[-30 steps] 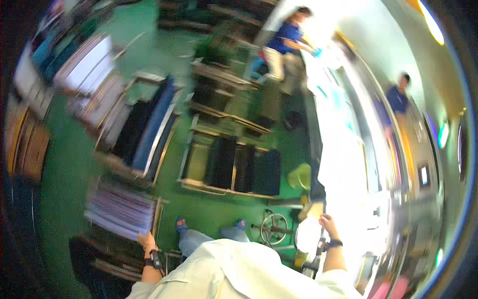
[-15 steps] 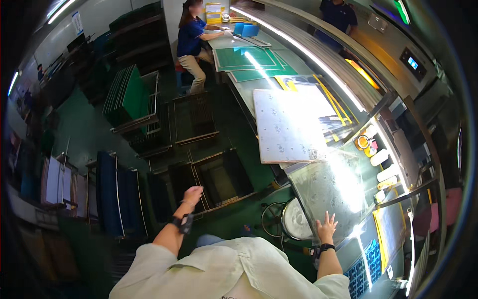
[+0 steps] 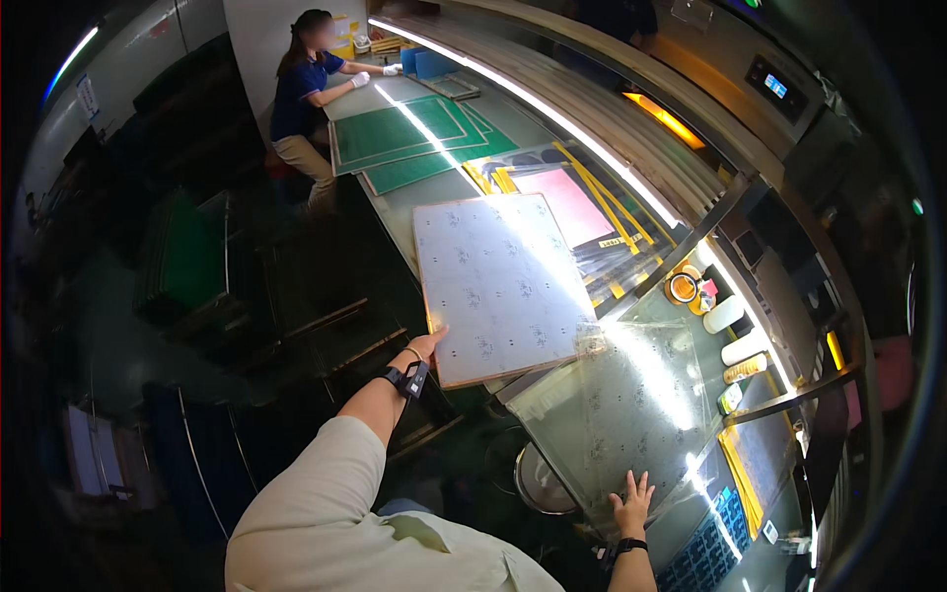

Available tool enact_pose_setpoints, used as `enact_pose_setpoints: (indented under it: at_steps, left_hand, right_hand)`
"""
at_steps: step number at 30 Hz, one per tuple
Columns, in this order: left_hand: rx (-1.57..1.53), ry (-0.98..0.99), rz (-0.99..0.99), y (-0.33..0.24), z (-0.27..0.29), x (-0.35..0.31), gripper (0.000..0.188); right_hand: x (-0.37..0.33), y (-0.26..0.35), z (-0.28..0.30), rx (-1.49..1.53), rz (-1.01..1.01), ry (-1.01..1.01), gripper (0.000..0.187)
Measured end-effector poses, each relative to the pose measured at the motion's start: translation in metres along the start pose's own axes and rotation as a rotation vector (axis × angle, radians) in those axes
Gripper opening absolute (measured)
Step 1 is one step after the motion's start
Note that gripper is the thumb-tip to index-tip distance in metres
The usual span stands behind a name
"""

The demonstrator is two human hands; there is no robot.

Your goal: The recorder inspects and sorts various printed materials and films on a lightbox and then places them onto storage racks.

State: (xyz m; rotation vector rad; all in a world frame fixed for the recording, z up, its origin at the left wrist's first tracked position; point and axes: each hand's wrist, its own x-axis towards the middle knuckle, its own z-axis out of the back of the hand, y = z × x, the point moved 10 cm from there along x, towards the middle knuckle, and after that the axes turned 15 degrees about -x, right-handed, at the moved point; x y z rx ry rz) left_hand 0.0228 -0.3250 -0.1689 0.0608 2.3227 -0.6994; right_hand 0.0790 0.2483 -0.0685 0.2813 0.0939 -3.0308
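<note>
A flat white panel (image 3: pixel 493 286) with small repeated dark printed patterns lies on the workbench and juts over its near left edge. My left hand (image 3: pixel 431 343) holds this panel by its left edge near the front corner, thumb on top and the other fingers mostly hidden. A clear film sheet (image 3: pixel 631 395) with faint dark marks lies to the right of the panel. Fingers spread, my right hand (image 3: pixel 631 505) rests at the near edge of the glassy bench top (image 3: pixel 552 424), beside the film, holding nothing.
Yellow-edged sheets with a pink one (image 3: pixel 564 205) and green framed panels (image 3: pixel 404 133) lie farther along the bench. Bottles and tape rolls (image 3: pixel 725 314) line its back. A metal bar (image 3: pixel 794 395) crosses at right. A round stool (image 3: pixel 541 481) stands below. A co-worker (image 3: pixel 301 94) works at the far end.
My left hand has gone from above the floor racks to the white panel's left edge and taken hold. My right hand stays spread at the bench. The whole view has turned rightward.
</note>
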Motion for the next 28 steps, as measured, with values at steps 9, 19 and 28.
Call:
enact_pose_setpoints:
  at_steps: [9,19,28]
  left_hand:
    - [-0.116,-0.028,-0.33,-0.082,0.012,-0.101,0.032]
    - [-0.377,-0.11,-0.326,-0.037,0.088,-0.221,0.037]
    - [-0.674,0.184,-0.218,-0.013,0.033,-0.207,0.04]
  right_hand:
    - [0.003,-0.006,0.006,0.052,-0.008,-0.012,0.072]
    - [0.038,0.215,0.14,0.204,0.551,-0.022,0.03]
    - [-0.102,0.496,0.151,0.032,1.448,-0.202,0.062]
